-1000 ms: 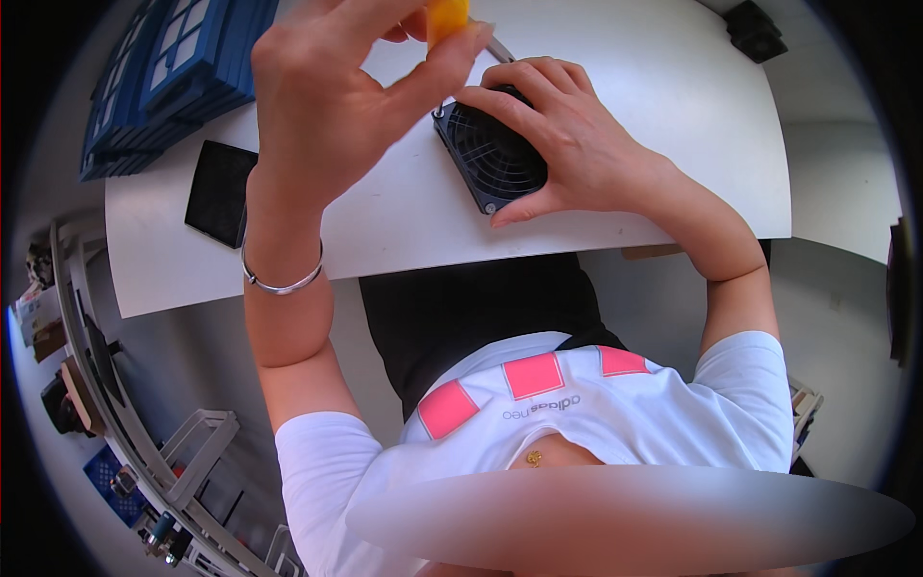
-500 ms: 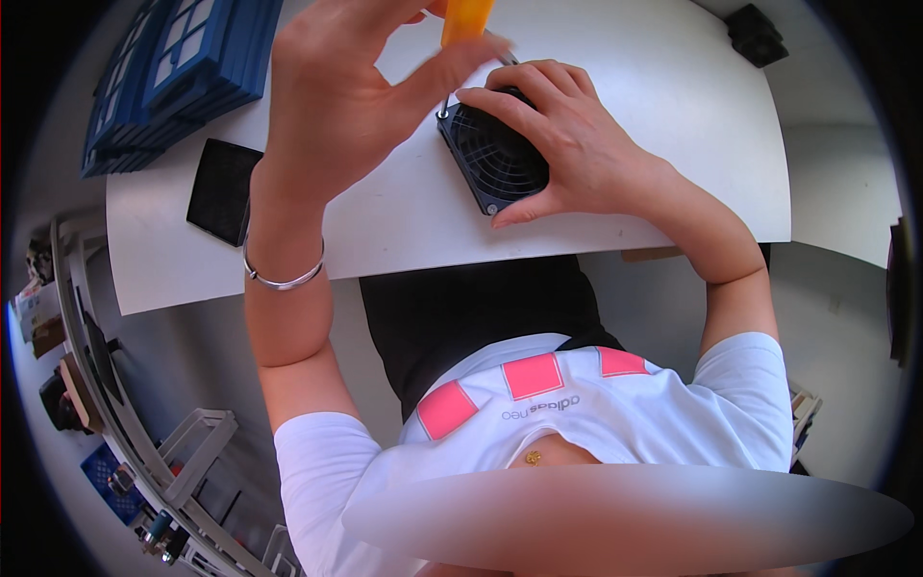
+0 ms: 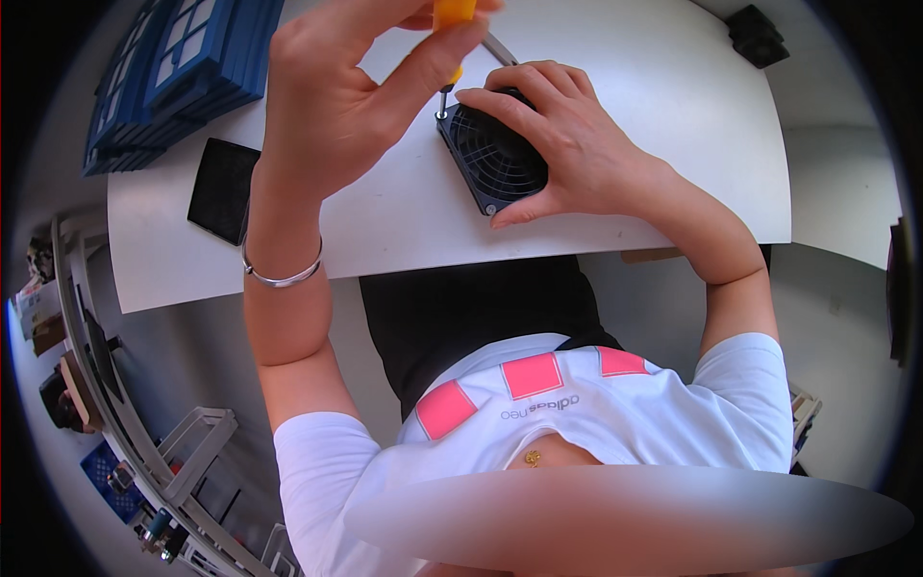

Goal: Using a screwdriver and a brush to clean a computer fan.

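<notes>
A black square cooling fan (image 3: 495, 154) with a wire guard lies on the white table. My right hand (image 3: 562, 139) spans it, thumb at its near edge and fingers over its far side, gripping it. In my left hand (image 3: 356, 106) is a screwdriver with a yellow handle (image 3: 454, 13), upright between thumb and fingers. Its metal shaft ends at the screw (image 3: 442, 114) in the fan's far left corner. Another screw (image 3: 491, 209) shows at the near corner, beside my right thumb. Part of the handle is cut off by the upper edge.
On the table (image 3: 385, 250), a black shallow tray (image 3: 223, 190) lies left of my left forearm. Blue stacked crates (image 3: 183, 77) stand at the far left. A grey metal strip (image 3: 500, 48) lies beyond the fan. Another black fan-like block (image 3: 757, 37) sits at the far right corner.
My left thumb and fingers have shifted slightly left around the handle, and more of the screwdriver's lower end shows. My right hand and the fan have hardly moved.
</notes>
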The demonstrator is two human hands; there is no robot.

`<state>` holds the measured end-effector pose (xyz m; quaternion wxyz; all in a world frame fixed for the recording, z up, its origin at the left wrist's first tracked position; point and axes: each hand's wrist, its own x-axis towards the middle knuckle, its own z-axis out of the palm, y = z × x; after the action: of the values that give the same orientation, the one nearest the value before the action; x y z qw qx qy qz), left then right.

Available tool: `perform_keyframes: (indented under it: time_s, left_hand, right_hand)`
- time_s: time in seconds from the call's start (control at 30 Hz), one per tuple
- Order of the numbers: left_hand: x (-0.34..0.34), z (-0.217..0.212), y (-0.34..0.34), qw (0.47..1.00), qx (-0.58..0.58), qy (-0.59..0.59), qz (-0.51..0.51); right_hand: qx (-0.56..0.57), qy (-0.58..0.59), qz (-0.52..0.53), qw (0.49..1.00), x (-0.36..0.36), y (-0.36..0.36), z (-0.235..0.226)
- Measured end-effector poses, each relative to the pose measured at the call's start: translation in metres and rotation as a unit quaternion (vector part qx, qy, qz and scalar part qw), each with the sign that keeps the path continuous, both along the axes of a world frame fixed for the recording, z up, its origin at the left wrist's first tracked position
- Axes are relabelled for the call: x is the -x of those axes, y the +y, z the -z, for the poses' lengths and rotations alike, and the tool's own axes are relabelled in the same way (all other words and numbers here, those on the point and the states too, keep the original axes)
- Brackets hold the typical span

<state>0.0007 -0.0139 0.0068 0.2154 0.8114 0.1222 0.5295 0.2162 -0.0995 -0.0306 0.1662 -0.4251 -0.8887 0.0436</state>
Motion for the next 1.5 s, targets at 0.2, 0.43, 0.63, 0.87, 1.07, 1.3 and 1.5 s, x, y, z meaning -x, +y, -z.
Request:
perform_keyframes:
  time_s: [0.2,0.43,0.63,0.87,1.07,1.3,1.5]
  left_hand:
    - [0.012,-0.004,0.005,0.996,-0.058,0.056,-0.044]
    - [0.001,-0.014,-0.012,0.989,0.147,-0.016,0.004]
    - [0.002,-0.011,-0.009,0.980,-0.078,0.080,-0.166]
    - [0.003,-0.002,0.001,0.993,-0.041,-0.012,-0.109]
    - [0.005,-0.006,-0.003,0.998,0.001,-0.017,-0.057]
    - [0.011,-0.004,0.005,0.984,-0.091,0.036,-0.152]
    - [0.010,-0.006,0.005,0.997,0.014,0.003,-0.082]
  right_hand:
    - [0.005,0.003,0.005,1.000,0.001,-0.001,0.001]
    - [0.000,-0.006,0.006,1.000,0.002,-0.001,0.000]
    - [-0.008,-0.006,0.004,1.000,0.001,-0.001,0.002]
    - [0.009,0.009,0.000,1.000,0.000,0.002,0.000]
    - [0.024,0.022,-0.018,0.999,-0.003,0.003,-0.002]
    - [0.020,0.020,-0.010,1.000,-0.003,0.002,0.000]
    - [0.026,0.020,-0.009,0.999,-0.003,0.003,0.000]
